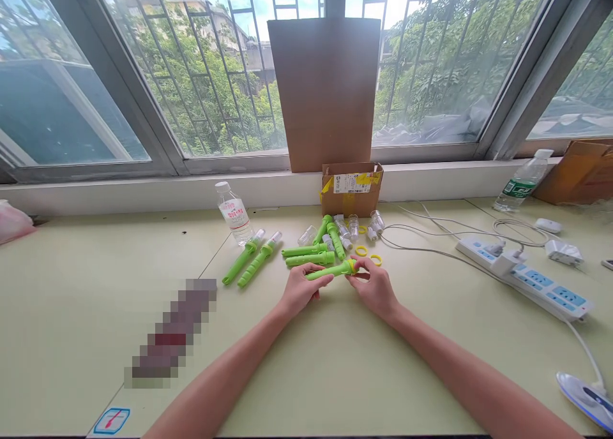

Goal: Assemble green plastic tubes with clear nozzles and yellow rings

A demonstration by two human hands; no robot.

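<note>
Between my two hands lies a green plastic tube point(335, 270), held nearly level above the table. My left hand point(302, 287) grips its left end, thumb along the side. At the other end, the fingers of my right hand point(373, 284) pinch around a yellow ring point(353, 266) on the tube. Just beyond are several loose green tubes point(310, 258), clear plastic caps point(353, 225) and yellow rings point(361, 251). To the left, two green tubes with clear caps point(261, 259) rest side by side.
A small cardboard box point(351, 200) stands behind the parts, beside a water bottle point(234, 212) further left. On the right are a power strip point(527, 276), cables and another bottle point(522, 182). A pixelated patch point(175, 330) covers something on the left.
</note>
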